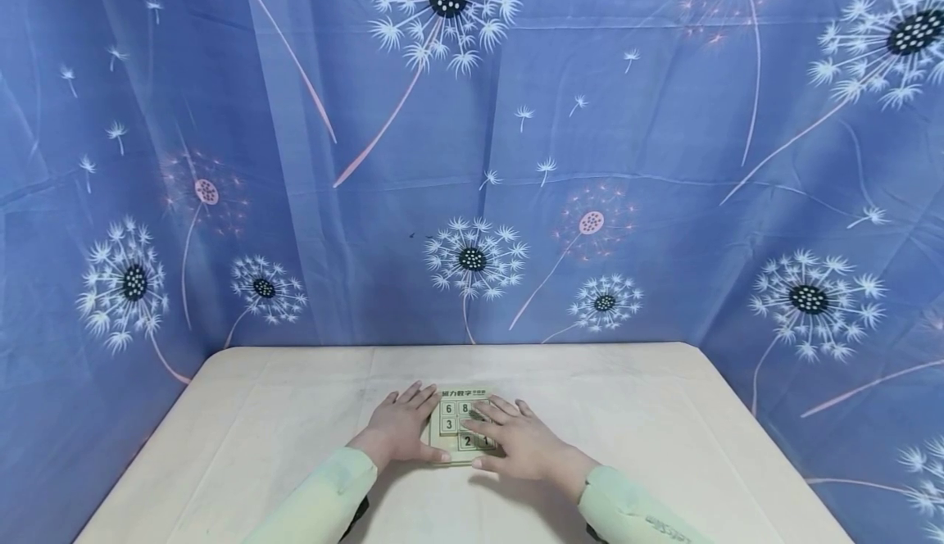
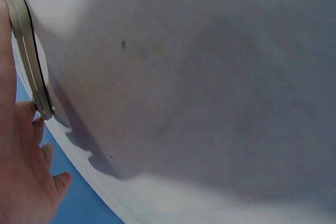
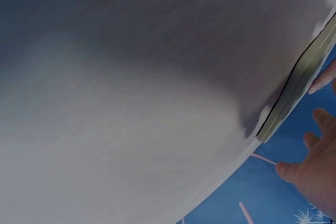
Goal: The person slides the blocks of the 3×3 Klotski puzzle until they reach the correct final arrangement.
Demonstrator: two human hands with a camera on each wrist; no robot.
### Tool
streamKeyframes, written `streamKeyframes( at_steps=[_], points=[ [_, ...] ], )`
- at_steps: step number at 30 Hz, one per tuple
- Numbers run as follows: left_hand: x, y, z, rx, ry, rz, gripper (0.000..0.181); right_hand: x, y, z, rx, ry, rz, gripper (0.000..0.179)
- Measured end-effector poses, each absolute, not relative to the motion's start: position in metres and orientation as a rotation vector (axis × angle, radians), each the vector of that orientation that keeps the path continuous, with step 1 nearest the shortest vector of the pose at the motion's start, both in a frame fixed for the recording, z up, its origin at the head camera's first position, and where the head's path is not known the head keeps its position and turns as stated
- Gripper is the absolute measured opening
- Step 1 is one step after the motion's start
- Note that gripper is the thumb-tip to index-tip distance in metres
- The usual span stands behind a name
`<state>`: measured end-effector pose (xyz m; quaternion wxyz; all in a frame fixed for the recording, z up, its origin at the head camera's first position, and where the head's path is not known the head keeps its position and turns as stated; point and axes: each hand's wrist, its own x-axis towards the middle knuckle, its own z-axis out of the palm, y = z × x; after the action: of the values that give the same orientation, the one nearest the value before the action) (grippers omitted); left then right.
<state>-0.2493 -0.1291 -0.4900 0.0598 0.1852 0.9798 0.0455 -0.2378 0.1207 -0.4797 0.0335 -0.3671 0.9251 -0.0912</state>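
Observation:
A pale yellow-green number sliding puzzle [image 1: 447, 455] lies flat on the table in the head view. Its square tiles bear black digits; 6, 8, 3, 2 and 1 can be read, and a gap shows at the lower left. My left hand [image 1: 398, 428] grips the puzzle's left side, thumb at the lower left corner and fingers by the upper left. Over the right part is my right hand [image 1: 527, 446], fingers spread and fairly straight, an index fingertip on the middle tiles. That hand covers some tiles. Both wrist views catch only the puzzle's thin edge [image 2: 32, 59].
Under the puzzle is a cream-coloured table [image 1: 265, 413] with rounded far corners. Blue cloth [image 1: 383, 282] printed with dandelions hangs behind it and at both sides. The hands cast shadows on the tabletop.

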Motion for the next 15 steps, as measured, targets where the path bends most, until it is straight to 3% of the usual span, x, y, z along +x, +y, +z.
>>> streamKeyframes(
  at_steps=[15],
  points=[
    [-0.2494, -0.1278, -0.4881, 0.524, 2.956, 0.14, 0.109, -0.2432, 0.111, -0.488, -1.076, 2.848, -0.27, 0.064]
  ],
)
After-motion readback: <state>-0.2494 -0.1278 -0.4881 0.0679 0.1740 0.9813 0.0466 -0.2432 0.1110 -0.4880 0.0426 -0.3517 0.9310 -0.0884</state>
